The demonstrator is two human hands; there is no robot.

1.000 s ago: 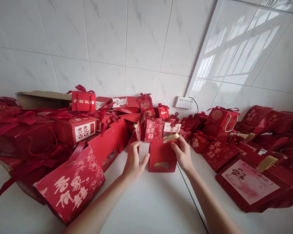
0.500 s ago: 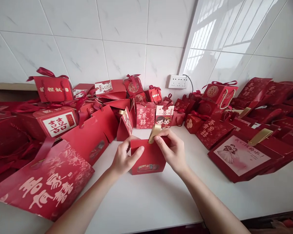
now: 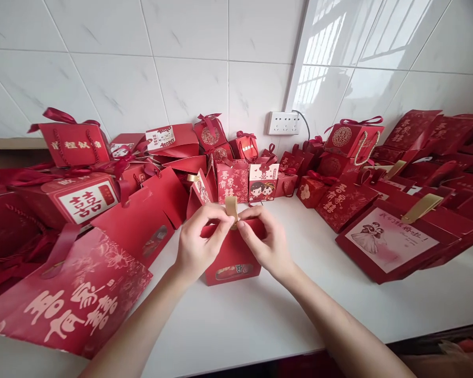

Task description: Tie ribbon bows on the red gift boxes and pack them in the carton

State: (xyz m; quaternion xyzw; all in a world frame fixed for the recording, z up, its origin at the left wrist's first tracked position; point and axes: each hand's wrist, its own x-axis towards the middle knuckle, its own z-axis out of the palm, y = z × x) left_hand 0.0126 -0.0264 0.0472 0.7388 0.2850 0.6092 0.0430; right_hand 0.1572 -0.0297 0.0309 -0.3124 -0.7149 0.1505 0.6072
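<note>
A small red gift box [image 3: 236, 257] with an oval window low on its front stands on the white table before me. From its top edge rises a looped gold ribbon [image 3: 231, 206]. My left hand [image 3: 201, 239] pinches the ribbon's left side between thumb and forefinger. On the other side, my right hand [image 3: 266, 239] has its thumb and forefinger closed at the ribbon's base. The fingertips of both hands nearly meet there, and they hide part of the box's top edge.
Red gift boxes and bags crowd the left, back and right. A large printed bag [image 3: 79, 299] lies front left; a box with a gold ribbon handle [image 3: 394, 241] sits right. A power strip [image 3: 284, 123] is fixed to the tiled wall behind. The white table [image 3: 220, 325] ends at the front.
My left hand has moved from the box's upper left side up to the ribbon. The ribbon, tilted before, now stands upright. My right hand has shifted slightly left and down.
</note>
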